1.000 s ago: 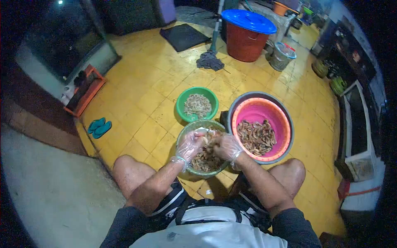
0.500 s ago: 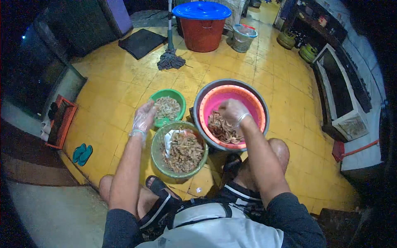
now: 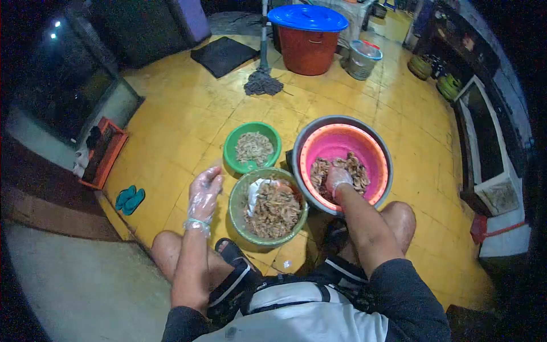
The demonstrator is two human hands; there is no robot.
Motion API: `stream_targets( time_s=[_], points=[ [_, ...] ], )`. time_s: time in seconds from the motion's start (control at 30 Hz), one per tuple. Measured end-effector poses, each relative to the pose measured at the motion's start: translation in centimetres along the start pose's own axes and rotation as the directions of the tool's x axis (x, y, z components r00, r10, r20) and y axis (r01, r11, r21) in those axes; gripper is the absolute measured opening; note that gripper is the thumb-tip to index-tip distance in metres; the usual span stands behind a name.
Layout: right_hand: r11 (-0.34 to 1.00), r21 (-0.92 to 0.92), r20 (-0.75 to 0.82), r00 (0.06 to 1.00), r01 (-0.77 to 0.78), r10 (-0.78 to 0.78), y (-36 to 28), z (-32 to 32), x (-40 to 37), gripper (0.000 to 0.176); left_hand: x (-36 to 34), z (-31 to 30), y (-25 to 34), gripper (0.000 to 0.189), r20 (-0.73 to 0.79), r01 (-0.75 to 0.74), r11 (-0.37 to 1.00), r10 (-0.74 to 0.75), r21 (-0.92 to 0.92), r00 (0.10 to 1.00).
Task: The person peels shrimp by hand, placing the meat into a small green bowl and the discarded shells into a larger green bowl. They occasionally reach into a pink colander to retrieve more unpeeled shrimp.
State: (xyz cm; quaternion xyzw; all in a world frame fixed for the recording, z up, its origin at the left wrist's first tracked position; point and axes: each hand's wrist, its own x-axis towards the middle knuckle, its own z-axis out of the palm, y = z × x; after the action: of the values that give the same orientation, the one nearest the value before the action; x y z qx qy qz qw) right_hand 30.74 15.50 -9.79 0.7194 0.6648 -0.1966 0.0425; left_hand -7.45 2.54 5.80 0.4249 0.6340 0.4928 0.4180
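My right hand [image 3: 340, 179], in a clear plastic glove, reaches down into a pink basin with an orange rim [image 3: 380, 153]. Its fingers are hidden among brownish unpeeled shrimp [image 3: 356, 170]. The pink basin sits inside a larger grey basin [image 3: 389, 185]. My left hand [image 3: 204, 196], gloved likewise, hovers left of the bowls with thumb and fingers apart and nothing visible in it. Close by is a small bright green bowl [image 3: 229, 149] of pale peeled shrimp [image 3: 254, 147]. Nearer me, a dull green basin [image 3: 235, 219] holds a heap of shrimp shells [image 3: 276, 212] and something white.
A mop [image 3: 263, 83] stands before a dark mat [image 3: 225, 56]. Behind are a red tub with a blue lid [image 3: 309, 51] and a small bin [image 3: 363, 61]. Teal sandals [image 3: 131, 199] and an orange rack [image 3: 108, 154] are at left, a white-framed cabinet [image 3: 490, 142] at right.
My right hand has gone deeper into the shrimp in the pink basin. My left hand has drawn back toward me from beside the small green bowl. The whole view has shifted.
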Motion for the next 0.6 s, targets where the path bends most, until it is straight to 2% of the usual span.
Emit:
stream_targets(
  time_s=[0.03, 0.1, 0.17, 0.2, 0.23, 0.27, 0.3, 0.33, 0.37, 0.4, 0.43, 0.47, 0.5, 0.57, 0.6],
  points=[
    [1.000, -0.003, -0.002, 1.000, 0.010, -0.010, -0.4, -0.2, 0.0, 0.030, 0.0, 0.2, -0.2, 0.037, 0.025, 0.000, 1.000, 0.001, -0.022, 1.000],
    [1.000, -0.007, -0.132, 0.991, 0.023, -0.024, -0.4, -2.2, -0.5, 0.024, -0.4, 1.2, -0.2, 0.036, 0.017, -0.015, 1.000, 0.015, -0.021, 1.000],
    [0.998, -0.026, -0.136, 0.989, 0.053, -0.056, -1.2, -6.2, -1.8, 0.020, -1.1, 2.4, -0.1, 0.029, 0.043, -0.024, 1.000, 0.023, 0.012, 0.999],
    [0.994, 0.054, -0.158, 0.984, 0.095, -0.085, -1.1, -7.4, -1.5, 0.020, -1.0, 2.8, -0.9, 0.028, 0.109, -0.058, 0.998, 0.054, 0.032, 0.993],
    [0.981, 0.132, -0.181, 0.977, 0.140, -0.115, -1.1, -8.6, -1.8, 0.019, -1.5, 3.3, -0.5, 0.028, 0.108, -0.054, 0.998, 0.052, 0.020, 0.993],
    [0.940, 0.311, -0.138, 0.985, 0.139, -0.100, -2.1, -11.1, -3.7, 0.033, -2.2, 3.8, 0.5, 0.028, 0.214, 0.024, 0.999, -0.033, 0.045, 0.976],
    [0.943, 0.299, -0.136, 0.985, 0.143, -0.106, -2.9, -12.7, -5.5, 0.033, -2.7, 4.3, 1.0, 0.028, 0.314, 0.097, 0.992, -0.117, 0.077, 0.942],
    [0.753, 0.609, -0.152, 0.969, 0.247, -0.195, -3.6, -13.8, -7.2, 0.026, -3.0, 5.0, -0.1, 0.028, 0.384, 0.042, 0.997, -0.061, 0.057, 0.921],
    [0.455, 0.837, -0.194, 0.943, 0.303, -0.271, -4.4, -14.1, -8.6, 0.021, -3.7, 5.8, 0.0, 0.028, 0.372, 0.045, 0.998, -0.059, 0.047, 0.926],
    [0.459, 0.833, -0.190, 0.939, 0.309, -0.286, -5.2, -13.6, -9.8, 0.021, -4.5, 6.8, 0.4, 0.029, 0.470, 0.204, 0.975, -0.142, -0.083, 0.871],
    [0.286, 0.885, -0.285, 0.913, 0.368, -0.293, -6.2, -12.7, -11.1, 0.018, -5.1, 7.7, 0.6, 0.031, 0.571, 0.364, 0.911, -0.198, -0.194, 0.797],
    [0.102, 0.903, -0.376, 0.883, 0.416, -0.280, -7.1, -11.9, -12.6, 0.016, -5.5, 8.5, 0.5, 0.031, 0.558, 0.364, 0.909, -0.198, -0.204, 0.806],
    [0.042, 0.934, -0.323, 0.889, 0.355, -0.324, -8.4, -12.1, -14.7, 0.014, -5.8, 9.2, 0.3, 0.032, 0.561, 0.356, 0.891, -0.148, -0.283, 0.815],
    [-0.137, 0.937, -0.349, 0.850, 0.322, -0.393, -9.9, -9.5, -15.4, 0.013, -6.1, 9.7, -0.1, 0.033, 0.548, 0.347, 0.866, -0.104, -0.361, 0.830],
    [-0.053, 0.939, -0.331, 0.848, 0.340, -0.414, -10.2, -8.6, -15.4, 0.012, -5.9, 9.8, -0.2, 0.028, 0.493, 0.278, 0.869, -0.046, -0.409, 0.869]
  ],
)
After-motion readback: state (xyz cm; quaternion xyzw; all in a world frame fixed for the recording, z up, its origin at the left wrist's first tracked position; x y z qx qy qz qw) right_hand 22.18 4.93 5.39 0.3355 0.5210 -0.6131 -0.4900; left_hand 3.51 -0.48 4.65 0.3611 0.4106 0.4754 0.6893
